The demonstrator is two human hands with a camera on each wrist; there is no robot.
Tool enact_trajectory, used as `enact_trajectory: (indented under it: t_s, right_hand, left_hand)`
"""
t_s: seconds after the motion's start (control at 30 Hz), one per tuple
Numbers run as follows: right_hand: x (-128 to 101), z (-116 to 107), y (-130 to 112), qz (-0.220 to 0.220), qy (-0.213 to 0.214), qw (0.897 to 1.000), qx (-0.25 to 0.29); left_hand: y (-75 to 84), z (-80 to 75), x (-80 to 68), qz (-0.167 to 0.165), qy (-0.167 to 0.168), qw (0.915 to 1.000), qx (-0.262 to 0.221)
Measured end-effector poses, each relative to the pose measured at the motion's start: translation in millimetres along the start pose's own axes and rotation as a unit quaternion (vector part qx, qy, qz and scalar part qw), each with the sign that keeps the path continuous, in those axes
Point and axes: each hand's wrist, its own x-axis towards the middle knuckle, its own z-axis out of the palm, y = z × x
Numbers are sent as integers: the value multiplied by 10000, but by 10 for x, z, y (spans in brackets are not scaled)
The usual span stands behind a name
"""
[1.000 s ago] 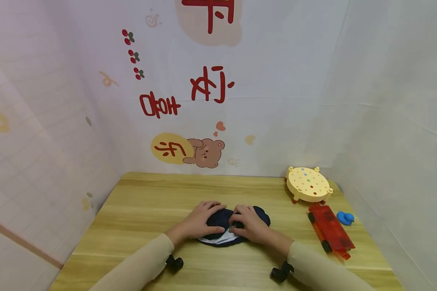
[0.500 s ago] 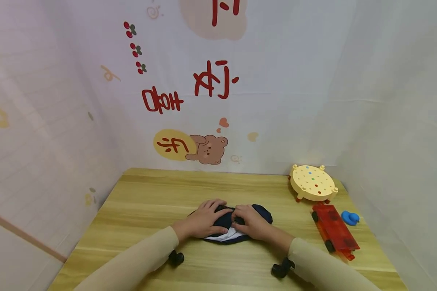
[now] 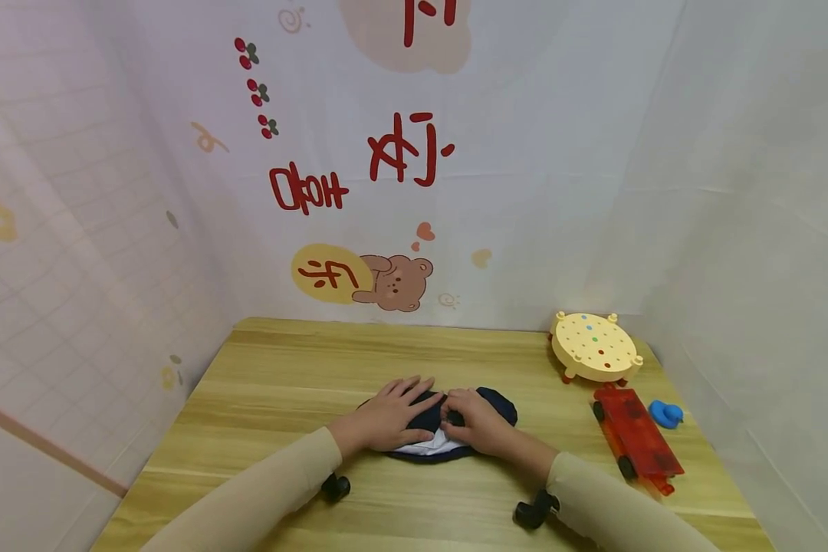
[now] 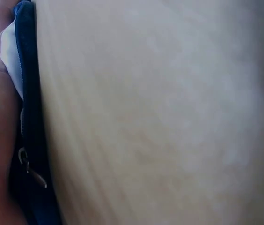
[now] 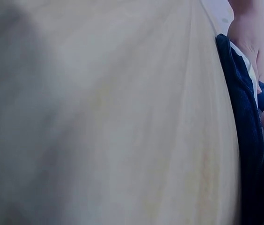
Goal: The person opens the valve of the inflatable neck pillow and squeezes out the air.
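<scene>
A dark navy zip pouch (image 3: 493, 405) with a white lining (image 3: 428, 446) lies at the middle of the wooden table (image 3: 276, 383). My left hand (image 3: 386, 418) rests flat on its left half with the fingers stretched out. My right hand (image 3: 479, 423) lies on the right half, its fingertips curled and pinching the fabric at the middle. The left wrist view shows the pouch's navy edge (image 4: 29, 93), the zip pull (image 4: 29, 171) and the white lining (image 4: 10, 61) up close. In the right wrist view the navy edge (image 5: 244, 122) runs beside the blurred tabletop.
At the table's right side stand a round yellow peg board (image 3: 596, 349), a red see-through toy car (image 3: 638, 441) and a small blue duck (image 3: 665, 414). Printed cloth walls close off the left, back and right.
My left hand's fingers have straightened out over the pouch. The right hand keeps its pinch in the same spot. The head view has shifted slightly.
</scene>
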Motion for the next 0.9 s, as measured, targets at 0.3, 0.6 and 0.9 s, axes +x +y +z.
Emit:
enact_trajectory:
  t_s: [0.3,0.6,0.9]
  right_hand:
    - [-6,-9,42,-222,61,9997,77]
    - [22,-47,87,-448,-98,9987,212]
    - [32,-40,30,-110,-230,9989,405]
  left_hand:
    - [-57,92,17,33,44,9992,-386]
    - [0,7,25,-73,-105,9999,-92]
    - [4,52,42,-161,-115,9997,144]
